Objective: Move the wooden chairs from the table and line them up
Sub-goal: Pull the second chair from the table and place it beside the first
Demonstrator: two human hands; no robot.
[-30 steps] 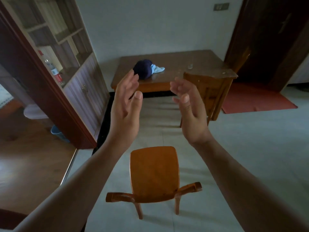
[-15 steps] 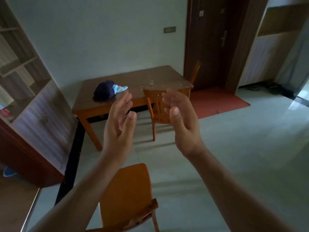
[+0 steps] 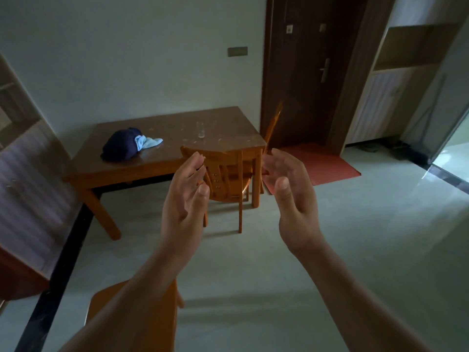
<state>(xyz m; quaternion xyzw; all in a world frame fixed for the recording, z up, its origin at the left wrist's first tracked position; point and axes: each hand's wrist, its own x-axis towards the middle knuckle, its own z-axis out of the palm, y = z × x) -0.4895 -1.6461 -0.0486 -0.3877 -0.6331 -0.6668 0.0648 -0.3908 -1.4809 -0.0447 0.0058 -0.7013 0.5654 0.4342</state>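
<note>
Head view: both empty hands, left hand (image 3: 184, 209) and right hand (image 3: 294, 201), before tucked chair (image 3: 228, 174).

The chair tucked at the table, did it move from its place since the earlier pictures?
No. The chair is at the same table corner.

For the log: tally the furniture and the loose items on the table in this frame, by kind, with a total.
Wooden chairs: 3 (one at the table's near side, one at its far right end, mostly hidden, one already moved, at bottom left)
Tables: 1
Dark cloth bundles: 1
Glasses: 1
Total: 6
</note>
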